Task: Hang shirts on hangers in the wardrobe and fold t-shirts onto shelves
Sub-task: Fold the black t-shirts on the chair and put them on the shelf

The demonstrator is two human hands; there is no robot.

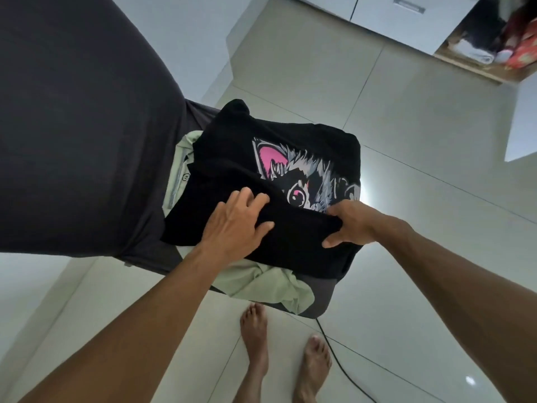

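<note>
Left hand [232,225] flat on black t-shirt [232,146], right hand [351,225] pinching its folded edge

1. The left hand [235,225] lies palm down with its fingers [252,199] spread and pointing toward 1 o'clock, thumb splayed to the right.
2. The left forearm [139,315] is bare and runs from the 7 o'clock corner up to the wrist.
3. The right hand [353,223] is curled in a pinching grip, thumb toward 9 o'clock.
4. The right forearm [453,280] is bare and comes in from 4 o'clock.
5. Two bare feet [255,335] stand at 6 o'clock, toes toward 12.
</note>
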